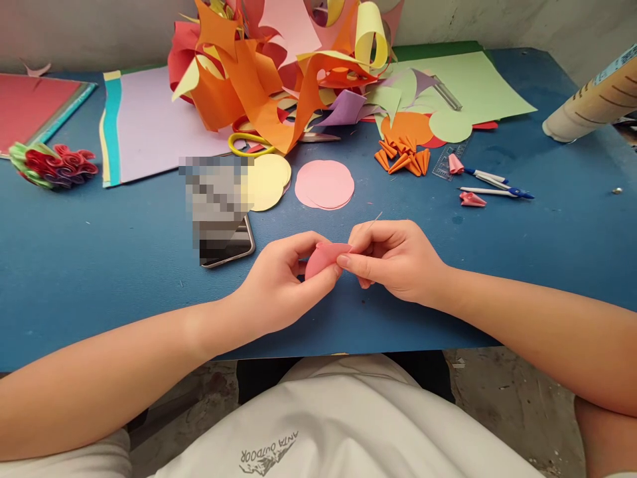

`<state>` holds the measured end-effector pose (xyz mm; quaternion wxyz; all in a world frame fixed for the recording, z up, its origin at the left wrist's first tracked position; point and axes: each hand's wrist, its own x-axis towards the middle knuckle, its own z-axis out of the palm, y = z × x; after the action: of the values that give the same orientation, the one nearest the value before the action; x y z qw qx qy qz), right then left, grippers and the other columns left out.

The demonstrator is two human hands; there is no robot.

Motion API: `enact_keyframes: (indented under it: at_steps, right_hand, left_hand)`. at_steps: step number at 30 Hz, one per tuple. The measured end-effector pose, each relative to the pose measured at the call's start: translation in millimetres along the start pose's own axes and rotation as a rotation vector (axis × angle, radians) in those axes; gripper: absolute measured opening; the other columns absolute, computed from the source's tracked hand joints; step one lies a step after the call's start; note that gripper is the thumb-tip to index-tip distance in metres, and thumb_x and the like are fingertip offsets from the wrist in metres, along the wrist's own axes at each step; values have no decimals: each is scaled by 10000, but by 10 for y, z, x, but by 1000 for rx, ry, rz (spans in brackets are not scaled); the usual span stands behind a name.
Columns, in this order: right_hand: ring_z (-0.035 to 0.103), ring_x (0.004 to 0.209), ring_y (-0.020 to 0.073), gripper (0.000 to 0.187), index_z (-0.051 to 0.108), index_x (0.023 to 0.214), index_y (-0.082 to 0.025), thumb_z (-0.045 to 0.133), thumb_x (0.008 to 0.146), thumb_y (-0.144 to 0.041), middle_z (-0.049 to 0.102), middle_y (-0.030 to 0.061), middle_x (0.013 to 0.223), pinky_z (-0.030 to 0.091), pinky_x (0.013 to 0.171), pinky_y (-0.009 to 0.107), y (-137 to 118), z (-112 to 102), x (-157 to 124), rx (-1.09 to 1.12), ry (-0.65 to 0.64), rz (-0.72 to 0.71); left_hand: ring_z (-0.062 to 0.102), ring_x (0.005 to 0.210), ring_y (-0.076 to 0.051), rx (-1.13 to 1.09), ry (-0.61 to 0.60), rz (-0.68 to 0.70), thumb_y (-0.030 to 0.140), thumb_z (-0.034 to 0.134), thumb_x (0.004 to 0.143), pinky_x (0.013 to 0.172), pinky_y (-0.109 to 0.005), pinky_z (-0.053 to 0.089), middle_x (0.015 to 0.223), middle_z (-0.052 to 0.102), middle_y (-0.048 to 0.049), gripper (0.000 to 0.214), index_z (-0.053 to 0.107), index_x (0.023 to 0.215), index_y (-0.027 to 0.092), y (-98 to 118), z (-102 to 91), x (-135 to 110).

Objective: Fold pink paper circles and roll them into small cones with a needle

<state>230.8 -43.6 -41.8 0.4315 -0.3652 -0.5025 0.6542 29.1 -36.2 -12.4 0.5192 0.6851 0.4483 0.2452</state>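
Note:
Between my two hands, above the front part of the blue table, is a curled piece of pink paper (322,257). My left hand (284,279) is closed on its left side, thumb in front and fingers behind. The fingertips of my right hand (393,255) pinch the paper's right end. A thin strand (377,222) sticks up by the right forefinger; what it is I cannot tell. Just beyond my hands lie pink paper circles (326,184) in an overlapping pile, with pale yellow paper circles (266,182) to their left.
A phone (231,245) lies left of my hands. Behind are scissors (251,144) and a heap of orange paper scraps (249,79). Orange paper cones (408,158), pink rolled pieces (472,199) and a compass (497,191) lie to the right. A bottle (592,99) stands far right.

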Motion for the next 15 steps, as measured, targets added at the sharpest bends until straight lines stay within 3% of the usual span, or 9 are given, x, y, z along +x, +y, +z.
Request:
enact_keyframes:
  at_steps: [8,15]
  right_hand:
    - [586,506,73,336,657,673,-159,964,691,-295,690,-12,649,496,447,188,-3,35,34,111,-31,-12]
    - [638,584,98,246,742,773,-162,957,696,-253,719,3,698,531,508,203,-2,21,45,96,-17,30]
  left_hand:
    - [606,664,-140,38,19,13,308,650,893,572,-240,442,728,721,-31,229,628,712,169,6,12,-22]
    - [541,624,-109,2,12,19,268,647,886,565,-230,424,702,692,-7,176,686,765,147,-13,1,-10]
